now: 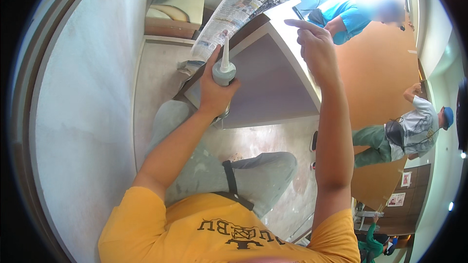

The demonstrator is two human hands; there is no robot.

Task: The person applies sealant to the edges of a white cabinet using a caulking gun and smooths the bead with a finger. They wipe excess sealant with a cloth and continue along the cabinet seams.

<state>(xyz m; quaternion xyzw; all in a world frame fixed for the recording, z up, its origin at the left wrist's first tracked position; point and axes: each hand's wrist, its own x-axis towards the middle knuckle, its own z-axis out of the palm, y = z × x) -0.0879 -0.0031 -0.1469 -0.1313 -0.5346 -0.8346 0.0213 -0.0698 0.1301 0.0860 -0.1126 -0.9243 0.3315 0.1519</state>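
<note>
My left hand (217, 87) is wrapped round a grey sealant tube (224, 74), whose pale tapered nozzle (225, 51) points away from me. Just beyond that hand, a folded sheet of newspaper (231, 14) lies along a brown surface. My right arm stretches far forward. At its end my right hand (317, 51) has the index finger straight out to the left over a white edge (287, 39), the other fingers curled; nothing shows in it. Close to that fingertip is a thin dark object (298, 13), and I cannot tell who holds it.
A person in a blue shirt (358, 19) leans in right beyond my right hand. Farther right stands a person in a blue cap (414, 126) by a large orange-brown panel (375, 78). A pale wall (87, 83) curves along my left. Someone in green (373, 243) is at the lower right.
</note>
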